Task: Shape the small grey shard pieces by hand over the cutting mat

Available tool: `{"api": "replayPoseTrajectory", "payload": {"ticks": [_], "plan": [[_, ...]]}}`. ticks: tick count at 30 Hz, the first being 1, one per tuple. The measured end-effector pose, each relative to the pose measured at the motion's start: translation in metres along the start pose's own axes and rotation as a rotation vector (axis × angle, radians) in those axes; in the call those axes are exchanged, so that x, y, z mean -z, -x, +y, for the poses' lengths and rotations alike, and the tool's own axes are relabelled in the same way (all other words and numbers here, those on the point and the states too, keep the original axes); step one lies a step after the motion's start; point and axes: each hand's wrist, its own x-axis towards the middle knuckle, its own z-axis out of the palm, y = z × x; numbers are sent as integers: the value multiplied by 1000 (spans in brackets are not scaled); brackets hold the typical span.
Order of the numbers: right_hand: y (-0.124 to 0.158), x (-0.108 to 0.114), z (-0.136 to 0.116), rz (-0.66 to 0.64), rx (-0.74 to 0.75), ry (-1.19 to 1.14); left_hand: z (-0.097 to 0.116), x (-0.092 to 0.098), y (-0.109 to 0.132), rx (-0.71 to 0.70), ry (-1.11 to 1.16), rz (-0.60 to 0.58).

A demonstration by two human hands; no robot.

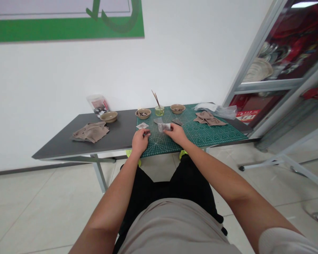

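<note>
White wall [69, 70] backs the table [60, 141]. Over the green mat [201, 135], the right hand [177, 134] pinches a pale sheet [162, 127], its markings blurred; whether the curled left hand [140, 141] holds anything cannot be told. One bowl [143, 117] behind holds indistinct bits [142, 114].

Wall sign [69, 30]: cut off at top and left. Pale sheet [162, 127]: partly covered by the right hand [177, 134], markings blurred. Left hand [140, 141]: any held object indiscernible. Pieces [142, 114] in the middle bowl [143, 117]: too small to identify.
</note>
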Motion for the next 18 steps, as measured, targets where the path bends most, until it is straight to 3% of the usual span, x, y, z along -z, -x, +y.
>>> {"api": "replayPoseTrajectory", "payload": {"ticks": [2, 6, 8, 12, 15, 18], "plan": [[-2, 4, 2, -7, 4, 57, 0, -1, 0, 8, 7, -5], [-16, 20, 9, 234, 35, 153, -1, -3, -1, 7, 20, 1], [-26, 27, 14, 256, 111, 243, -2, -3, -2, 3, 25, -3], [-43, 22, 28, -18, 258, 464, -3, -3, -2, 18, 29, -11], [-49, 11, 35, -208, 217, 614, -4, -3, -1, 6, 29, -7], [-50, 6, 37, -303, 205, 684, -4, -2, 0, -15, 29, -15]]}}
